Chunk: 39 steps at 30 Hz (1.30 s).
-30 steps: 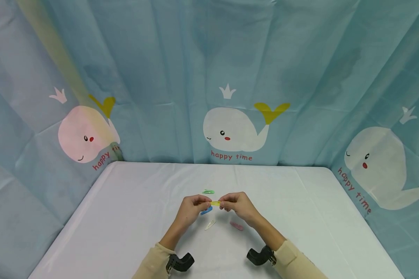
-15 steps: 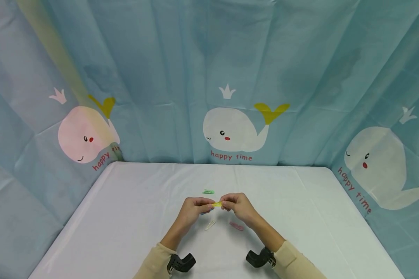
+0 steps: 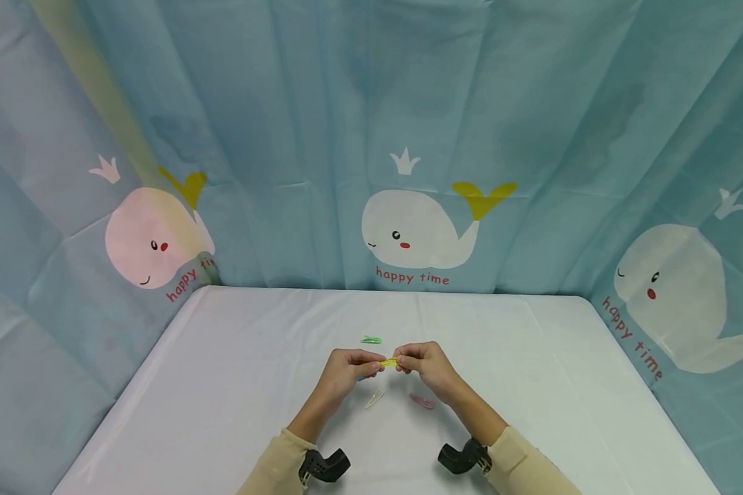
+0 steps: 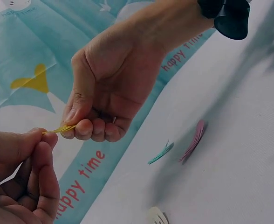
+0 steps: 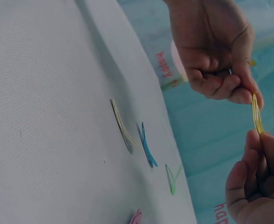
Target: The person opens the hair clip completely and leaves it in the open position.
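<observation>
In the head view, a yellow snap hair clip (image 3: 389,362) is held above the white table, one end in each hand. My left hand (image 3: 343,377) pinches its left end between thumb and fingers, and my right hand (image 3: 432,368) pinches its right end. The right wrist view gives the slim yellow clip (image 5: 256,114) stretched between both sets of fingertips. Under my left hand, a blue hair clip (image 5: 147,147) lies on the table, mostly covered in the head view. A cream hair clip (image 3: 374,399) and a pink hair clip (image 3: 422,401) lie nearer me.
Beyond the hands, a green hair clip (image 3: 371,339) lies on the table, its arms spread apart. White cloth covers the table (image 3: 254,399). A blue curtain (image 3: 297,137) printed with whales hangs along the back and sides.
Both hands and the yellow hair clip have shifted slightly to the right. My left hand now covers most of the blue hair clip. Both grips on the yellow clip persist.
</observation>
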### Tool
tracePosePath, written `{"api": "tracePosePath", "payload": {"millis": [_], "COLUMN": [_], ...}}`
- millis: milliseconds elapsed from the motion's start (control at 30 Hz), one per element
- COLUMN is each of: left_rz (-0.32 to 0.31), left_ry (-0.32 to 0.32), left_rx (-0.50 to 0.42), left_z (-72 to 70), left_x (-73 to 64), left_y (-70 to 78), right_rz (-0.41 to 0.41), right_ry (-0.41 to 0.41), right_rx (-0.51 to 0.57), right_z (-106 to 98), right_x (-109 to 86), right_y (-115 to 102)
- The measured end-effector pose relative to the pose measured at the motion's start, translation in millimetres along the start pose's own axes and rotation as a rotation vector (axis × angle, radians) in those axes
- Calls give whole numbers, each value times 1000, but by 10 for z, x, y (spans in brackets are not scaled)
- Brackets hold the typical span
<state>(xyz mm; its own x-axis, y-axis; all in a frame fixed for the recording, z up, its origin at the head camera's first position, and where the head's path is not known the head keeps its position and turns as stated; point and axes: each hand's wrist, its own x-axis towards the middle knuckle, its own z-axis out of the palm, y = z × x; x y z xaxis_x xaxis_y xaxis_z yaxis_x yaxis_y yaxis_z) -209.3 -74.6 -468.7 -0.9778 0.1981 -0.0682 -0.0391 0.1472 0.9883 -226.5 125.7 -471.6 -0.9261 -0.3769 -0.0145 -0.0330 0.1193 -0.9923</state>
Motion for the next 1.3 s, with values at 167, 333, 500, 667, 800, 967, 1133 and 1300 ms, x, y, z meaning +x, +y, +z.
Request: {"api": "tracePosePath", "payload": {"millis": [167, 333, 500, 667, 800, 967, 1133, 1300], "left_rz": [4, -3, -12, -10, -3, -13, -20, -18], "left_ry": [-10, -16, -28, -26, -3, 23, 43, 53], "left_rx": [-10, -28, -37, -54, -41, -50, -69, -62], "left_z": [10, 18, 17, 14, 0, 2, 20, 28], "left_x": [5, -13, 11, 33, 27, 23, 27, 22], "left_y": [0, -16, -42, -49, -61, -62, -48, -44], "right_rz": [-7, -15, -24, -40, -57, -29, 10, 21], "right_ry": [-12, -23, -37, -52, -60, -33, -19, -19], "right_rx": [42, 71, 88, 101, 71, 50, 79, 93], "right_z": [-21, -32, -52, -71, -59, -49, -56, -73], "right_x": [-4, -6, 4, 15, 17, 39, 49, 60], "right_y": [35, 81, 138, 148, 104, 57, 53, 66]}}
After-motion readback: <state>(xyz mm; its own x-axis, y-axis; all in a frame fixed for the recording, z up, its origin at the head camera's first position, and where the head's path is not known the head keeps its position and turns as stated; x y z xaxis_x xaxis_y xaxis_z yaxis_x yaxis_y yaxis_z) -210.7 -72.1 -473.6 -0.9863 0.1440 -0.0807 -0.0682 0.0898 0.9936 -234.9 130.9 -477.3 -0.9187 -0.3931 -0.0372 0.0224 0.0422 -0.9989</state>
